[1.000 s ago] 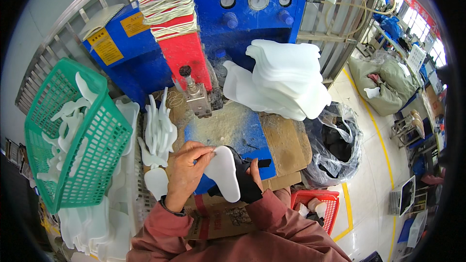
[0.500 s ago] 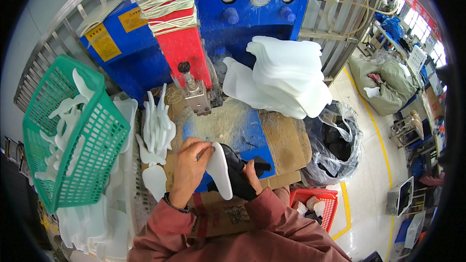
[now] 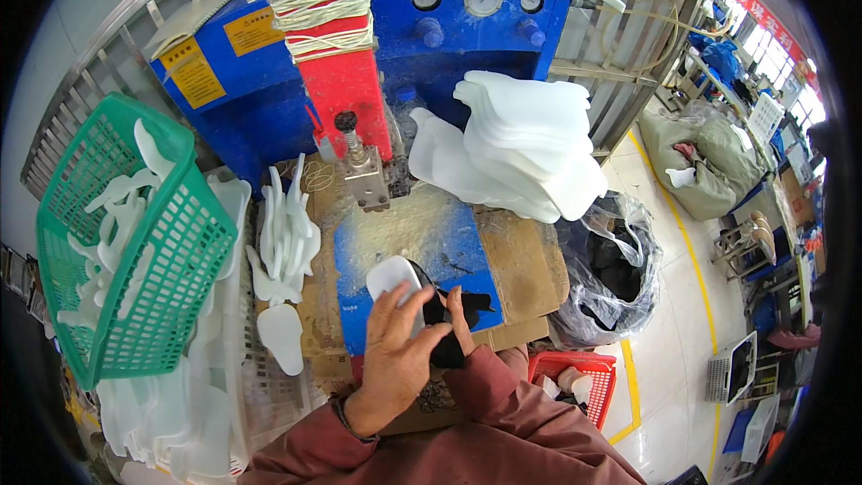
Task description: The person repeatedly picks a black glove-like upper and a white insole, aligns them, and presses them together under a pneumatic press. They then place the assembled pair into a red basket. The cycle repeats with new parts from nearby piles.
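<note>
A white sole-shaped piece (image 3: pixel 390 275) with a rounded end lies against a black, soft-looking piece (image 3: pixel 446 349) in front of me. My left hand (image 3: pixel 395 364) has its fingers over the white piece and its thumb toward the black one, gripping the white piece. From the right side, my right hand (image 3: pixel 461 323) holds the black piece, with its thumb up along it; the other fingers are mostly hidden. Beneath both hands is a dusty blue board (image 3: pixel 355 319). Just beyond stands a red machine arm (image 3: pixel 346 94) with a metal head (image 3: pixel 366 184).
At left, a green basket (image 3: pixel 171 260) holds white cut pieces. White strips (image 3: pixel 287 242) and a loose white piece (image 3: pixel 281 338) lie nearer. Stacked white sheets (image 3: pixel 530 139) stand beyond, before a blue machine (image 3: pixel 458 45). A bag of black pieces (image 3: pixel 620 260) and a red basket (image 3: pixel 593 368) are right.
My left hand has moved nearer me and right, from pinching the white piece's top to lying over its lower part. The white piece now leans the other way, its rounded top toward the board.
</note>
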`<state>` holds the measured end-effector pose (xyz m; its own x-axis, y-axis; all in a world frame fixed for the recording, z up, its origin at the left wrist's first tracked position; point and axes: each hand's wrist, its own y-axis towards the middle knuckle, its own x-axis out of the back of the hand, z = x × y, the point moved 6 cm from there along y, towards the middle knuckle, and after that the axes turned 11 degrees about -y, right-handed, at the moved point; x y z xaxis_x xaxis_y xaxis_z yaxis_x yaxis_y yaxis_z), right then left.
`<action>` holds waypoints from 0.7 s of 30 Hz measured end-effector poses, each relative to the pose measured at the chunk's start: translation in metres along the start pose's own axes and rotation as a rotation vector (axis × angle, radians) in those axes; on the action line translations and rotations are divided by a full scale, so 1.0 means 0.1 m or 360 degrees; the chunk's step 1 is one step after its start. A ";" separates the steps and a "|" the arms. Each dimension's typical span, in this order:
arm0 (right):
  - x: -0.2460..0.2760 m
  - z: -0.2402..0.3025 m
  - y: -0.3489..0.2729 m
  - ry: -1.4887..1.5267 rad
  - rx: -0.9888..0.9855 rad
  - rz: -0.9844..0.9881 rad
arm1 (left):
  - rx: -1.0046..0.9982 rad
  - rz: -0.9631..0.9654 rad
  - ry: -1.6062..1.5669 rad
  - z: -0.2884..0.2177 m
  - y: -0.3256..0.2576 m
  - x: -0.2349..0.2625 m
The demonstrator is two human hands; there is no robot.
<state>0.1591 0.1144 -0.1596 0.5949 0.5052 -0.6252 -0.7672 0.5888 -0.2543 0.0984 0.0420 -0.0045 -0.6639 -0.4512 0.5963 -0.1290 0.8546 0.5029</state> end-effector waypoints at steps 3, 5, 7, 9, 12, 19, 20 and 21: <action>0.10 -0.05 0.02 0.0022 -0.0051 -0.0064 | -0.0025 0.0169 -0.0020 -0.17 -0.07 -0.16; 0.02 0.00 -0.01 0.0185 0.0020 0.0198 | 0.0009 0.0041 -0.0217 -0.19 -0.09 -0.06; -0.08 0.11 -0.06 0.0368 0.0205 0.0449 | 0.0098 -0.0108 -0.0478 -0.13 -0.10 0.10; -0.09 0.05 -0.03 0.0318 0.0061 0.0233 | 0.0187 -0.0201 -0.0254 0.02 -0.07 0.22; -0.11 0.07 -0.03 0.0117 0.0095 0.0134 | 0.0235 -0.0245 0.0039 0.19 -0.04 0.19; -0.06 -0.05 0.00 0.0057 0.0052 0.0126 | 0.0054 -0.0277 0.0209 0.26 -0.02 0.01; -0.03 -0.08 0.01 0.0048 0.0022 0.0087 | 0.0090 -0.0275 0.0191 0.28 -0.01 -0.01; -0.04 -0.08 0.02 0.0041 0.0052 0.0133 | 0.0048 -0.0300 0.0194 0.26 0.00 -0.01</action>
<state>0.1533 0.1084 -0.1641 0.5225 0.5373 -0.6621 -0.8054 0.5658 -0.1764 0.0794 0.0495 -0.0212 -0.5324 -0.6299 0.5655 -0.2657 0.7586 0.5949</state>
